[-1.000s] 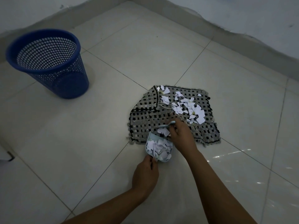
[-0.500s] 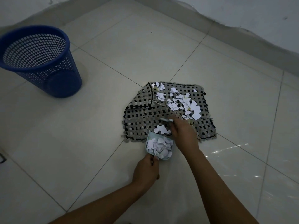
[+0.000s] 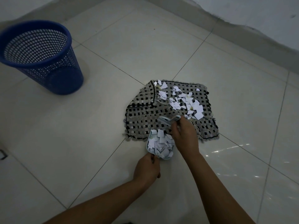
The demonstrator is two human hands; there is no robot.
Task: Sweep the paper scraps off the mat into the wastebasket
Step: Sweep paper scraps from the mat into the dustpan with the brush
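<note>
Our left hand (image 3: 146,168) grips dustpan (image 3: 160,145), mouth twd mat (image 3: 142,113); right hand (image 3: 184,135) grips brush (image 3: 168,121), long axis left-right.

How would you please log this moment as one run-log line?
left hand: holds pale dustpan, full of scraps | right hand: grips small brush over woven grey-black mat | white paper scraps remain | blue mesh wastebasket: apart

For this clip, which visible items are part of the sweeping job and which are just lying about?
In use: paper scraps, woven mat, small brush in right hand, dustpan held by left hand, blue wastebasket.
Lying about: dark object at left edge.
</note>
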